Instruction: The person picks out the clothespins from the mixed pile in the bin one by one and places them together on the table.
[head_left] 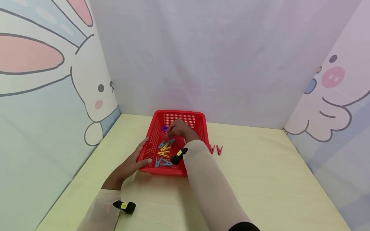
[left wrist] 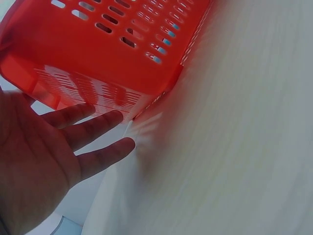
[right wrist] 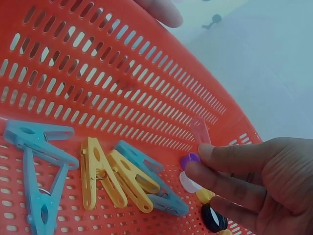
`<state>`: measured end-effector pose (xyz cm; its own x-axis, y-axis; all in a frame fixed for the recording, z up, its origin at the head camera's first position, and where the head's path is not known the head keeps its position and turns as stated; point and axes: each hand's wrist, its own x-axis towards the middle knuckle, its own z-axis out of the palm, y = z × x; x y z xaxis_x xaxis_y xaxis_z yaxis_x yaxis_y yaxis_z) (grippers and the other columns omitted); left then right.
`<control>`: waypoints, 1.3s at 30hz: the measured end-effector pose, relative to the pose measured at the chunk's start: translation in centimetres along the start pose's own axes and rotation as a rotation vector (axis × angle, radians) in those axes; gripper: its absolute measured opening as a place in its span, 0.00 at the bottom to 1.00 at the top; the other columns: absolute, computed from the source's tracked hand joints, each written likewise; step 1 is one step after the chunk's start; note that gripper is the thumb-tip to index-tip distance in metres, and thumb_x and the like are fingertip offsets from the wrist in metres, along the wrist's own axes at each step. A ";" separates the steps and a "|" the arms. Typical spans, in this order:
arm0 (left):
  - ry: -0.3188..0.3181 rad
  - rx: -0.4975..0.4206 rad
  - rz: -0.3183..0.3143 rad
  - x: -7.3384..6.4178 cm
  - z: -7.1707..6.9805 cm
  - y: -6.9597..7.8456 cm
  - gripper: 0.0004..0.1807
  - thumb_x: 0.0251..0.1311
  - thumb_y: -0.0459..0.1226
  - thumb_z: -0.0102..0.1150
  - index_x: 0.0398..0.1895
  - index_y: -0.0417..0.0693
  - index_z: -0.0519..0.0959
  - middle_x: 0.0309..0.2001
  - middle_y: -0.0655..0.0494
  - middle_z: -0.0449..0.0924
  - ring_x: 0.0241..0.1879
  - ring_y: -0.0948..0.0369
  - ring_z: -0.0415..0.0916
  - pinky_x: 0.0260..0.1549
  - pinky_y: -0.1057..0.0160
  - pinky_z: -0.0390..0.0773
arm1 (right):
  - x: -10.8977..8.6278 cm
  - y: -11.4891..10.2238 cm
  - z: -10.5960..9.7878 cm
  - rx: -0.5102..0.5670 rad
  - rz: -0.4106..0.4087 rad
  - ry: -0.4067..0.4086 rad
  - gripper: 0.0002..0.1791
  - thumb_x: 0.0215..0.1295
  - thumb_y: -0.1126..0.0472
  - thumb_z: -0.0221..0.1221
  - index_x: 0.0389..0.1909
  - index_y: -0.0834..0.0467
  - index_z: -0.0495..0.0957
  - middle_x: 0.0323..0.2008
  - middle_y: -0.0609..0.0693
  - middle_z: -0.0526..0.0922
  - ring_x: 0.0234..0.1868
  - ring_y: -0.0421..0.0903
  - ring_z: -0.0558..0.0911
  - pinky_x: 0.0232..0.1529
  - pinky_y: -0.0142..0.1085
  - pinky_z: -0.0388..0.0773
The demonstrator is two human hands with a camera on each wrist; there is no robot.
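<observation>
A red slotted plastic basket (head_left: 202,120) stands on the table. My left hand (head_left: 131,163) rests at its left rim, thumb over the edge; in the left wrist view the other fingers are straight and spread beside the outer wall. My right hand (head_left: 180,128) reaches inside the basket. Between its thumb and forefinger it pinches a translucent pinkish-red clothespin (right wrist: 199,129), partly hidden by the fingers. Below lie several blue clothespins (right wrist: 44,205) and yellow clothespins (right wrist: 90,171). Near the right fingertips are a purple cap (right wrist: 188,159), a white cap (right wrist: 188,183) and a black ring-like cap (right wrist: 211,218).
Two red clothespins (head_left: 219,149) lie on the pale wooden table (head_left: 260,179), just right of the basket. Behind the table hangs a plain light backdrop (head_left: 188,64). Side panels with a cartoon rabbit (head_left: 95,80) and a pig (head_left: 332,106) flank it.
</observation>
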<state>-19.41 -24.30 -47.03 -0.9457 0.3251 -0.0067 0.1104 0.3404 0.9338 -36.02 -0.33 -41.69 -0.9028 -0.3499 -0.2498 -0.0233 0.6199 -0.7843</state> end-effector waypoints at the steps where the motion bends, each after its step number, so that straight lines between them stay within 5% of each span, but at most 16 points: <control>1: 0.000 0.001 -0.002 0.0 0.0 0.0 0.60 0.69 0.41 0.68 0.92 0.66 0.35 0.80 0.32 0.59 0.72 0.35 0.69 0.55 0.48 0.91 | -0.1 0.0 -0.1 0.000 -0.003 -0.002 0.11 0.65 0.62 0.77 0.48 0.53 0.94 0.54 0.52 0.91 0.56 0.57 0.85 0.64 0.58 0.87; 12: -0.007 -0.009 0.009 0.2 0.0 -0.1 0.60 0.69 0.42 0.68 0.92 0.66 0.35 0.80 0.32 0.60 0.72 0.35 0.70 0.55 0.48 0.91 | -1.1 -0.1 -0.7 -0.001 -0.109 -0.122 0.15 0.71 0.60 0.72 0.56 0.59 0.89 0.53 0.55 0.90 0.55 0.56 0.85 0.67 0.59 0.85; 22: -0.014 -0.026 0.004 0.4 -0.1 -0.2 0.60 0.69 0.40 0.68 0.92 0.65 0.35 0.80 0.32 0.59 0.73 0.35 0.69 0.54 0.51 0.92 | -1.2 -0.1 -2.0 0.023 -0.146 -0.162 0.06 0.72 0.61 0.71 0.46 0.56 0.88 0.49 0.55 0.89 0.46 0.52 0.85 0.66 0.58 0.86; 31: -0.004 -0.016 -0.017 0.5 -0.2 -0.6 0.59 0.69 0.41 0.68 0.91 0.66 0.37 0.79 0.33 0.60 0.73 0.35 0.68 0.53 0.52 0.92 | -1.8 -0.7 -2.9 0.022 -0.134 -0.183 0.32 0.70 0.59 0.73 0.75 0.51 0.79 0.56 0.57 0.87 0.44 0.55 0.88 0.68 0.61 0.84; 39: -0.011 -0.025 0.000 0.6 -0.3 -0.8 0.60 0.69 0.40 0.68 0.92 0.65 0.36 0.80 0.32 0.59 0.74 0.33 0.67 0.52 0.53 0.92 | -2.6 -0.8 -3.6 0.006 -0.160 -0.226 0.33 0.69 0.59 0.74 0.75 0.51 0.79 0.52 0.59 0.88 0.45 0.57 0.89 0.67 0.60 0.85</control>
<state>-20.21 -24.64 -47.68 -0.9421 0.3350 -0.0109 0.1024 0.3187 0.9423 -35.20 2.58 -38.38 -0.7690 -0.5914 -0.2428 -0.1546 0.5406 -0.8270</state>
